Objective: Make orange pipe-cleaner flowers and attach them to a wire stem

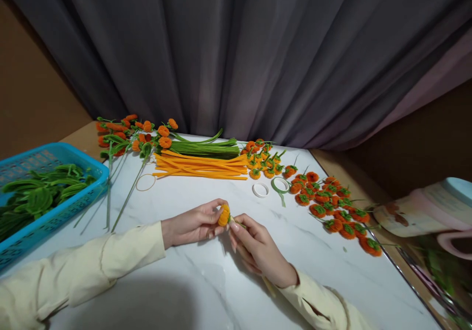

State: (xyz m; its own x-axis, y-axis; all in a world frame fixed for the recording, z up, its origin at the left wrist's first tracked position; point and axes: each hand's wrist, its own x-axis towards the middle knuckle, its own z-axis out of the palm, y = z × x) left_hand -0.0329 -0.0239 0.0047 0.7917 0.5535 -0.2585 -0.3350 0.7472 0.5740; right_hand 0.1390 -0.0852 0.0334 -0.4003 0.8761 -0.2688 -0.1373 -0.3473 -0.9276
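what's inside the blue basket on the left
Inside the blue basket lies a heap of fuzzy green leaf pieces, with thinner green strands toward the near side. Whatever lies beneath the heap is covered, and the picture's left edge cuts off part of the basket.

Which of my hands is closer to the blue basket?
Your left. The left hand, at the yellow flower, is right of the blue basket; the right hand, just beyond the flower, is farther right.

Tabletop (165,276) is white with grey marbling. Basket (62,217) is blue, curtain (206,54) dark grey. Pipe cleaners (201,166) are yellow-orange.
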